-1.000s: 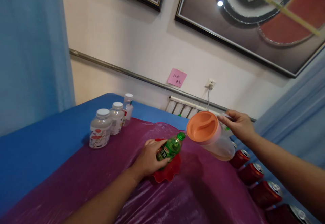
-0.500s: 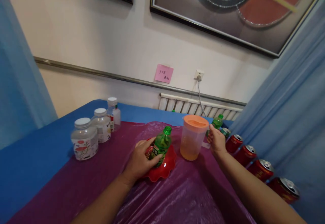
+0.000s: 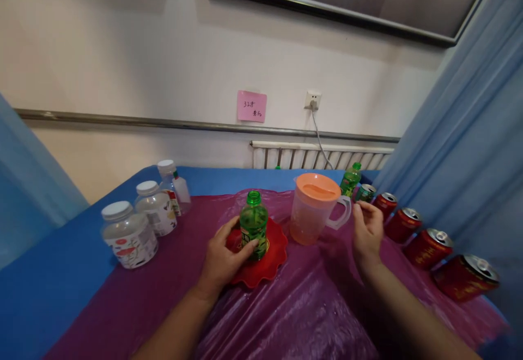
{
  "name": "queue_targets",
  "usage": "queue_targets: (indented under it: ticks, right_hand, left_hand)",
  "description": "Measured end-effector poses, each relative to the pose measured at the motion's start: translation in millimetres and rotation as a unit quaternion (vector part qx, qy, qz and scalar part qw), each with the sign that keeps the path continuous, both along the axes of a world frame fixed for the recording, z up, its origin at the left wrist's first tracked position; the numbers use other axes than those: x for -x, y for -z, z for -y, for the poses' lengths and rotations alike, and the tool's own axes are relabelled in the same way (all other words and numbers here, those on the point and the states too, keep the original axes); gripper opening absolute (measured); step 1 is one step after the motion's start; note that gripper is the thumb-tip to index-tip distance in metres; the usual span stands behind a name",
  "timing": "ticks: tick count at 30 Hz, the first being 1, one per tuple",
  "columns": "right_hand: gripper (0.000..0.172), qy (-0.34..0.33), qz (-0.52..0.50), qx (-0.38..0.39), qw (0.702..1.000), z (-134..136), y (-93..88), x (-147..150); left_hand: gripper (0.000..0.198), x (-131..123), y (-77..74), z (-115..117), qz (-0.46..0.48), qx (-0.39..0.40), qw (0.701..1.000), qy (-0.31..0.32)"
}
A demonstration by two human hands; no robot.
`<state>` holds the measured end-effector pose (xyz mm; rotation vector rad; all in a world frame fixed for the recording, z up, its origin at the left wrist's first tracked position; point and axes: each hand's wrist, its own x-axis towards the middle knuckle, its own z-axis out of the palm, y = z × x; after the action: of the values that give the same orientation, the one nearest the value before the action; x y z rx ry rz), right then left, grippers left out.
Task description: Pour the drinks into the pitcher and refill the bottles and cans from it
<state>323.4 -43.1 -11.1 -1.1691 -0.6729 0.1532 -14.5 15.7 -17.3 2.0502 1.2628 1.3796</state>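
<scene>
A green plastic bottle (image 3: 254, 218) without a cap stands upright on a red plate (image 3: 278, 259) with a scalloped rim. My left hand (image 3: 224, 256) is wrapped round the bottle from the left, thumb across its front. To the right of the plate stands a clear pitcher (image 3: 304, 221) with an orange lid; some orange-brown liquid lies at its bottom. My right hand (image 3: 368, 232) is beside the pitcher's handle, apart from it, with fingers loosely bent and nothing seen in them.
White-lidded jars (image 3: 131, 240) stand in a row on the left. Several red cans (image 3: 429, 248), a green can (image 3: 365, 192) and another green bottle (image 3: 350, 180) line the right side. A purple plastic sheet (image 3: 281, 316) covers much of the blue table (image 3: 53, 251).
My right hand has let go of the pitcher's handle and moved right. The bottle, tilted before, is now upright, still in my left hand. The view has shifted.
</scene>
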Motion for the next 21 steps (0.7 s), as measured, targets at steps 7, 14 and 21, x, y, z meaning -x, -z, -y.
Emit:
queue_targets:
  ticks: [7,14,21]
  right_hand:
    - [0.045,-0.182,0.297,0.055,0.936,43.8,-5.9,77.1]
    - [0.08,-0.326,0.267,0.147,0.895,14.3,-21.9,132.8]
    - [0.054,-0.366,0.206,0.16,0.893,8.7,-30.7,134.9]
  left_hand:
    - [0.064,-2.2,-6.4,5.5,0.008,-0.02,1.0,0.017]
    - [0.058,-0.4,-11.0,12.2,-0.033,-0.036,0.993,0.107]
    - [0.061,2.7,-7.3,7.0,-0.024,-0.021,0.991,0.131]
